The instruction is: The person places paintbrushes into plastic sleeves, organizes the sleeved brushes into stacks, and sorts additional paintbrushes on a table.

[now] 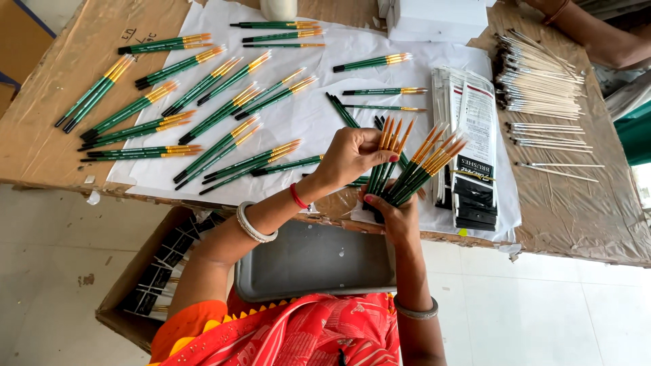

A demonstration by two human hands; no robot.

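Grey tray point(305, 268) below paper-covered table point(68, 115), pale tiled floor point(542, 312) beneath.

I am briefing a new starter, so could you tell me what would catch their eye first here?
Most striking is the fan of green-handled brushes with orange ends, gripped between the left hand and right hand at the table's near edge. Left of it, paired brushes lie spread across white paper. At the far right sits a heap of pale, unpainted brushes.

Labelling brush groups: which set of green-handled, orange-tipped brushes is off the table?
The fanned bunch of green-handled, orange-tipped paintbrushes, gripped at its base by the right hand and touched by the left hand. All other sets lie flat on the white paper.
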